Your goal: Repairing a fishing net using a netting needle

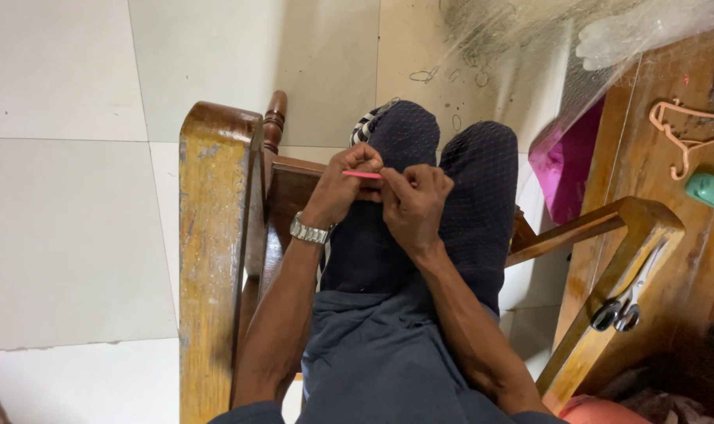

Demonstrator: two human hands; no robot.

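I sit in a wooden armchair with fine netting (483, 180) draped over my dark-trousered knees. My left hand (343, 187), with a metal watch (308, 232) on its wrist, pinches one end of a thin pink stick-like tool (362, 174) above my left knee. My right hand (414, 202) is closed next to it, its fingertips at the tool's other end and on the netting. The two hands touch. What lies under the fingers is hidden.
Worn wooden armrests stand at left (209, 251) and right (608, 267); scissors (620, 310) lie on the right one. A wooden table (671, 220) at right holds an orange hanger (683, 133) and a green object (710, 191). More netting (530, 31), a pink container (569, 161) and tiled floor (66, 196) surround me.
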